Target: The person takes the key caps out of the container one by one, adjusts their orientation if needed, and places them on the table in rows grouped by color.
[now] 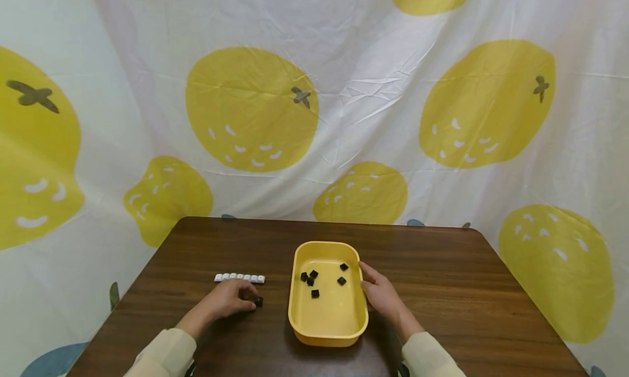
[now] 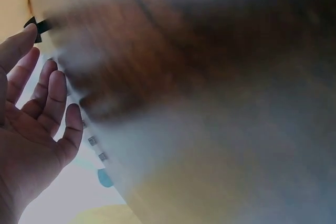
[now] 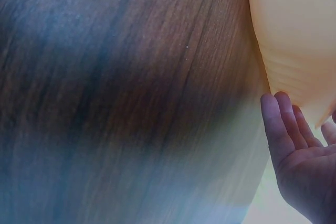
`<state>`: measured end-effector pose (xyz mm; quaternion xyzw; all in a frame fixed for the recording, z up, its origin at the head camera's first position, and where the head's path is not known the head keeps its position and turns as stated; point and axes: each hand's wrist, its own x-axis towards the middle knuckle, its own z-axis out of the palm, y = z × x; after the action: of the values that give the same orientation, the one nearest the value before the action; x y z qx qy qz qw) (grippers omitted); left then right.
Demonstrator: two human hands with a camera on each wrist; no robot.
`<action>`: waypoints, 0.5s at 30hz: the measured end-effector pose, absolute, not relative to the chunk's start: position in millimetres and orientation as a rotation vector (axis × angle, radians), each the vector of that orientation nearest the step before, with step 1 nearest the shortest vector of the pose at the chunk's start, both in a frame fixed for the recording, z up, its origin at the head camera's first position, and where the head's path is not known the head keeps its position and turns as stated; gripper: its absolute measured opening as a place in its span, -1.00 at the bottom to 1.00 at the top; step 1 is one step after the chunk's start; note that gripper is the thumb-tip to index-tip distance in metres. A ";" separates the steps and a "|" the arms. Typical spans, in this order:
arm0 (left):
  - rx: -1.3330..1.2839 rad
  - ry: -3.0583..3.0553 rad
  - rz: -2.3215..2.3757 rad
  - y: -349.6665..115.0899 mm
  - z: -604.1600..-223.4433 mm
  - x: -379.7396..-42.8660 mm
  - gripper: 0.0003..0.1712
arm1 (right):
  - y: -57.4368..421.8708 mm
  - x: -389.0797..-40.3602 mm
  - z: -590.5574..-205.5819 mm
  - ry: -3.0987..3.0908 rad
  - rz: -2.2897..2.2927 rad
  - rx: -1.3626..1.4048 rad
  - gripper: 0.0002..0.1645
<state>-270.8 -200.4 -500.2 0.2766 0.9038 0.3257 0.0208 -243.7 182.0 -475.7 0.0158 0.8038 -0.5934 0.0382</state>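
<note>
In the head view my left hand [image 1: 230,299] is low over the table, left of the yellow bin. Its thumb and index finger pinch a small black keycap [image 1: 258,301], which shows at the thumb tip in the left wrist view; the other fingers are loosely bent. Just beyond this hand stands a straight row of white keycaps [image 1: 239,278]. My right hand [image 1: 383,296] grips the right side of the yellow bin [image 1: 328,341], thumb at the rim and fingers along the outer wall [image 3: 294,45]. Several black keycaps [image 1: 315,294] lie scattered inside the bin.
The dark wooden table [image 1: 457,295] carries the bin near its middle. Behind it hangs a white cloth [image 1: 354,93] printed with yellow lemons, close to the table's far edge.
</note>
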 end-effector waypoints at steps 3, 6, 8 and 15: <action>0.863 2.822 1.007 -199.8 -496.0 -271.5 -0.77 | 181.8 -243.6 -476.2 2.468 -1.814 0.045 -0.35; 0.826 2.867 0.995 -196.1 -488.3 -272.1 -0.75 | 181.5 -243.1 -475.4 2.468 -1.819 0.039 -0.35; 0.782 2.890 0.988 -191.6 -482.0 -272.6 -0.74 | 181.6 -242.6 -474.9 2.466 -1.824 0.034 -0.35; 0.770 2.892 1.034 -166.2 -462.9 -277.6 -0.71 | 181.7 -241.9 -474.3 2.456 -1.828 0.031 -0.35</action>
<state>-277.6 -166.2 -462.9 0.2432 0.9133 0.3264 -0.0124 -241.9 181.7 -474.3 0.0100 0.8016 -0.5965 0.0398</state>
